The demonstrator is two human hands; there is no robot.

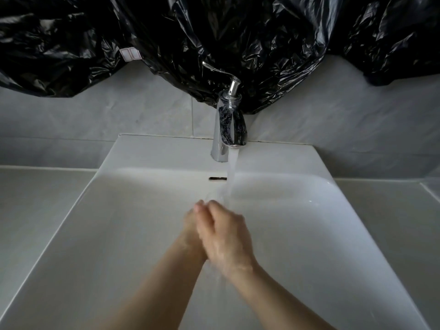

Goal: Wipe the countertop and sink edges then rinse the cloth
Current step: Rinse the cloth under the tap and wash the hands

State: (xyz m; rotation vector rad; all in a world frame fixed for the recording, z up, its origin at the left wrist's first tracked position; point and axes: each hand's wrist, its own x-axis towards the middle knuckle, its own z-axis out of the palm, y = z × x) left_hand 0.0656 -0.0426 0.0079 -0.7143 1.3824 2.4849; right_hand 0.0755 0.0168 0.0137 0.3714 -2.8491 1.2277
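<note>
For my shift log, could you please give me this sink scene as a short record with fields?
tap: running, water falls into the sink
left hand: pressed against the right hand, in the stream
right hand: over the left hand, wet
cloth: none in view
soap dispenser: by the tap, at the back edge
backdrop: black plastic sheet above

Pale countertop [35,198] under a white sink [142,151], chrome faucet [220,144] on its rim.

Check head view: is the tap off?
No, a stream of water runs from the faucet down to the left hand and right hand, pressed together over the sink.
</note>
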